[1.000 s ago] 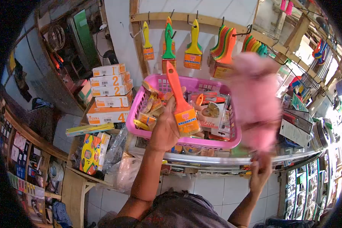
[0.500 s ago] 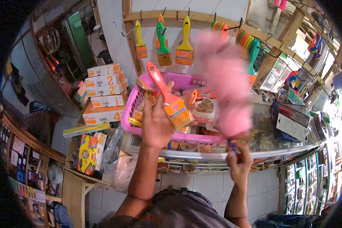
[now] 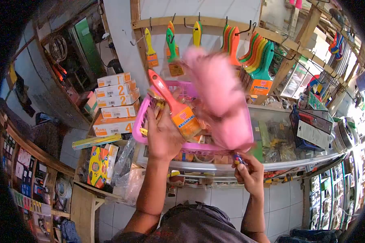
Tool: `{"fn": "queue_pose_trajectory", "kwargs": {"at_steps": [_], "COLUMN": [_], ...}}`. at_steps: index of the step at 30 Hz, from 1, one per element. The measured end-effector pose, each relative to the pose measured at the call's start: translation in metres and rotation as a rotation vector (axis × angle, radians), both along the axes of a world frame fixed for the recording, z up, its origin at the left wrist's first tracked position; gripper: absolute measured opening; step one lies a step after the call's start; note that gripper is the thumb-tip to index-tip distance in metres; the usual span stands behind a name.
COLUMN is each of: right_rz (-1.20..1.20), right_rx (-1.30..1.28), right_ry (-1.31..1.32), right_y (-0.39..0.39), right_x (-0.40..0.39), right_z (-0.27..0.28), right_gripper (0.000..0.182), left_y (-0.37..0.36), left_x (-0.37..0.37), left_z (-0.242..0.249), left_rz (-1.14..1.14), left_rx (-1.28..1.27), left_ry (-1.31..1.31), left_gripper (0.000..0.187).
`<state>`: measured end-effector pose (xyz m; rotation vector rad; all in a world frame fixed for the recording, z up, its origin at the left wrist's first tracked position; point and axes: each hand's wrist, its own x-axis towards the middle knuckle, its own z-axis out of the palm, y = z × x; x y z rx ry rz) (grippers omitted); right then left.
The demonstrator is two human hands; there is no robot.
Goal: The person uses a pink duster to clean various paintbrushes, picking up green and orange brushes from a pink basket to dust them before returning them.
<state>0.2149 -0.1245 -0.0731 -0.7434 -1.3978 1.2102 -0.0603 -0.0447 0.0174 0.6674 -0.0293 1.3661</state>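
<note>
My left hand (image 3: 165, 137) is closed on a paintbrush (image 3: 185, 120) with a red handle and an orange label, held tilted above a pink plastic basket (image 3: 138, 127). In my right hand (image 3: 250, 172) is the thin dark handle of a fluffy pink duster (image 3: 221, 91). The duster's head is smeared by motion and slants up to the left, over the basket's right side. It hides part of the basket's contents and some of the hanging brushes behind.
Paintbrushes with green (image 3: 266, 60), yellow (image 3: 149, 42) and orange handles hang on hooks along a wooden rail (image 3: 162, 21). White and orange boxes (image 3: 117, 101) are stacked at the left. Beneath the basket runs a glass counter (image 3: 280, 162). A black mesh holder (image 3: 312, 125) stands at the right.
The pink duster has swung left, now covering part of the basket and uncovering the green-handled brushes at the right. My left hand still holds the paintbrush, shifted slightly in view.
</note>
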Motion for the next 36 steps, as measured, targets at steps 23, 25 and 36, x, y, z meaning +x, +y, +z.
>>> {"fn": "queue_pose_trajectory", "kwargs": {"at_steps": [23, 25, 36], "right_rz": [-0.276, -0.144, -0.002], "right_rx": [-0.19, 0.095, 0.258], "right_ry": [0.019, -0.268, -0.176], "right_y": [-0.029, -0.023, -0.021], "right_x": [0.033, 0.046, 0.062], "right_z": [0.015, 0.015, 0.027], "right_gripper": [0.035, 0.032, 0.031], "left_y": [-0.022, -0.024, -0.02], "left_x": [0.006, 0.007, 0.004], "left_z": [-0.004, -0.005, -0.007], "left_rz": [-0.111, -0.109, -0.202], "left_rx": [0.012, 0.006, 0.165], "left_ry": [0.155, 0.274, 0.315], "left_gripper": [0.092, 0.101, 0.101]}}
